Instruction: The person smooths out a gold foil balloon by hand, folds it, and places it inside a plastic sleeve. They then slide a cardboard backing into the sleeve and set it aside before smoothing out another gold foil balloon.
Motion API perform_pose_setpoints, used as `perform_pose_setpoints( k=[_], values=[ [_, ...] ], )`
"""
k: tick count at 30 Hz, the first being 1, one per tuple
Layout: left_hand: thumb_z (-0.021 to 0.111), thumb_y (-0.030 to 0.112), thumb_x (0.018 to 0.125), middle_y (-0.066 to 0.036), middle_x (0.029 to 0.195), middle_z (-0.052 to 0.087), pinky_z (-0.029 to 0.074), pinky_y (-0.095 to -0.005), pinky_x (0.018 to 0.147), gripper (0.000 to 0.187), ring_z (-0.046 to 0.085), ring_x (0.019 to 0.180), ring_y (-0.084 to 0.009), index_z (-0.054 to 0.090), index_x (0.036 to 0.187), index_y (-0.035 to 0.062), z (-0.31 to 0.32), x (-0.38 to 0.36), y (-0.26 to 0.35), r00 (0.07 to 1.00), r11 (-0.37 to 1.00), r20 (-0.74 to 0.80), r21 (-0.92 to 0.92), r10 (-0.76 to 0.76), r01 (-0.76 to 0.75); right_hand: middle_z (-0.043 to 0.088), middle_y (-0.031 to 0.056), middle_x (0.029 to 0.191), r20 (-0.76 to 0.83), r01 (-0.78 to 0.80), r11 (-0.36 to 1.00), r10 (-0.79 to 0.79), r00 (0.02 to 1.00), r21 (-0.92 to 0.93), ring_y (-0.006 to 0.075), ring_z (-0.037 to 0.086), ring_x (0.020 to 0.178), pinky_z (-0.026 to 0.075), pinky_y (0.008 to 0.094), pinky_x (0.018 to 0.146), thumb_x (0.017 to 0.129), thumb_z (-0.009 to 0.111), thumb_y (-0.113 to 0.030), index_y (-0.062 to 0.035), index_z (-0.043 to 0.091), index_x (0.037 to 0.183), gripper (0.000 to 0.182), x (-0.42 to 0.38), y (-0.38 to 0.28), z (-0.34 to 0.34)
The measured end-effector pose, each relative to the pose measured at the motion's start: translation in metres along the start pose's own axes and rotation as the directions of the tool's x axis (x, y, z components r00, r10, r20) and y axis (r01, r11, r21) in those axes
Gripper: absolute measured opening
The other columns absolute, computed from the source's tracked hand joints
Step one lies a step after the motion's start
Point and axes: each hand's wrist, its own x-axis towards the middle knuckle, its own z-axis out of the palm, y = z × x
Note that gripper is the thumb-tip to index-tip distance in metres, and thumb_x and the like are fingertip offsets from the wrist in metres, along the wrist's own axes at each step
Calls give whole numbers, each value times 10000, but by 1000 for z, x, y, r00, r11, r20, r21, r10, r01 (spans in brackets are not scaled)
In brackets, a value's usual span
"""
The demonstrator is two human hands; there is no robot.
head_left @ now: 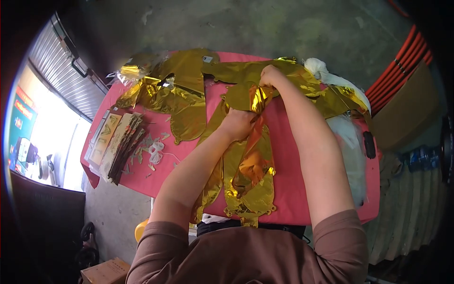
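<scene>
On a pink-covered table [293, 189], gold foil sheets [248, 165] lie in front of me and hang over the near edge. My left hand [240, 124] is closed on the gold foil near the middle of the table. Farther out and to the right, my right hand [270, 77] grips the upper end of the same bunched foil, its fingers closed. The foil between both hands is folded and gathered. More flat gold foil pieces [187, 94] are spread at the back left, and others [340, 100] at the back right. The fingertips of both hands are partly hidden.
Stacked printed cards [111, 142] stand at the left, beside white string [156, 150] and small scattered paper bits. Clear plastic bags [347, 146] and a black object [369, 145] lie at the right edge. Red pipes [397, 66] and cardboard [409, 109] are beyond; a box [105, 272] is on the floor.
</scene>
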Motion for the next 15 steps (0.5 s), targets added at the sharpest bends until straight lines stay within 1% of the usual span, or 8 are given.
perform_pose_setpoints(
  k=[1, 3, 6, 10, 12, 13, 14, 15],
  values=[
    [553, 315, 824, -127, 905, 636, 387, -474, 866, 253, 574, 928, -335, 664, 903, 102, 0, 1, 1, 997, 1000, -76, -13, 26, -28, 662, 149, 776, 0, 2, 1000, -2, 1000, -2, 241, 657, 727, 526, 358, 645, 653, 702, -141, -3, 667, 834, 230, 1, 0, 5],
    [554, 335, 826, -124, 901, 636, 389, -472, 865, 270, 574, 928, -329, 664, 883, 95, -1, 1, 4, 999, 999, -47, -40, -9, 7, 668, 131, 876, -230, 231, 966, -253, 940, -118, 257, 650, 833, 517, 363, 728, 687, 650, -85, -57, 660, 881, 197, 0, 4, 14],
    [557, 372, 829, -118, 895, 635, 394, -467, 860, 305, 574, 927, -320, 663, 865, 88, 5, 3, 0, 998, 997, -2, -58, -58, 57, 656, 130, 929, -270, 289, 931, -344, 899, -223, 277, 628, 913, 503, 375, 754, 722, 594, -45, -72, 639, 923, 207, -32, -10, 3],
    [559, 414, 833, -122, 894, 631, 391, -459, 861, 345, 572, 920, -321, 660, 865, 87, 4, 1, 1, 998, 997, 1, -47, -62, 62, 652, 123, 889, -347, 298, 916, -380, 857, -268, 284, 629, 848, 501, 371, 709, 746, 570, -36, -84, 612, 974, 237, -25, -4, 5],
    [552, 422, 835, -129, 912, 627, 385, -461, 867, 353, 563, 935, -326, 655, 880, 87, -1, 2, 4, 997, 996, 37, -63, -61, 63, 647, 105, 886, -442, 345, 939, -308, 843, 4, 273, 623, 793, 497, 363, 696, 757, 579, -57, -110, 590, 1034, 283, -15, 0, 4],
    [546, 430, 836, -137, 930, 623, 378, -464, 874, 363, 555, 950, -331, 650, 895, 88, -3, 3, 3, 996, 996, 63, -68, -61, 65, 640, 83, 854, -540, 344, 935, -244, 806, 90, 230, 617, 739, 490, 340, 678, 773, 606, -86, -87, 586, 1038, 266, -20, -1, 0],
    [546, 430, 836, -137, 930, 623, 378, -464, 874, 363, 555, 950, -331, 650, 895, 88, -1, 4, 2, 996, 996, 67, -72, -54, 59, 640, 83, 854, -541, 336, 937, -237, 807, 91, 230, 617, 739, 490, 340, 678, 773, 606, -86, -87, 586, 1038, 266, -24, 3, -3],
    [542, 420, 836, -140, 954, 617, 370, -470, 879, 353, 545, 969, -336, 646, 917, 93, 2, 3, 1, 999, 997, -12, -63, -38, 38, 634, 79, 835, -688, 400, 870, -103, 718, 287, 206, 613, 736, 486, 325, 671, 784, 618, -111, -58, 591, 1012, 236, -29, 7, -8]
  ],
)
